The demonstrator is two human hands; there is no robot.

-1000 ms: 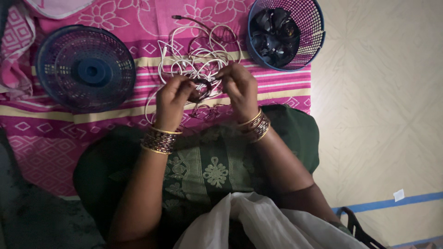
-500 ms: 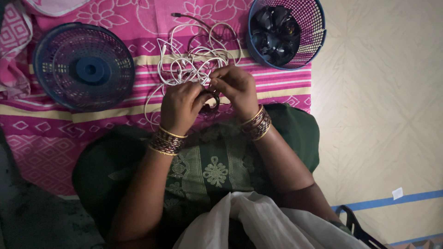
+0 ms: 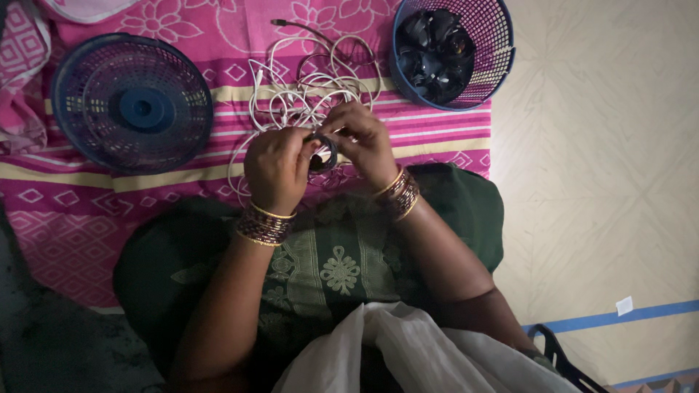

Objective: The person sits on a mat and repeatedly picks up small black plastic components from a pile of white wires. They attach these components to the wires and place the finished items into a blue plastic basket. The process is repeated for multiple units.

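Head cam: your left hand (image 3: 275, 164) & right hand (image 3: 362, 142) both pinch a small dark cable coil (image 3: 321, 153), held just above your lap, w/ the white cable tangle (image 3: 302, 98) on the pink cloth (image 3: 182, 29) right behind it. Purple basket (image 3: 489, 44) sits far right.
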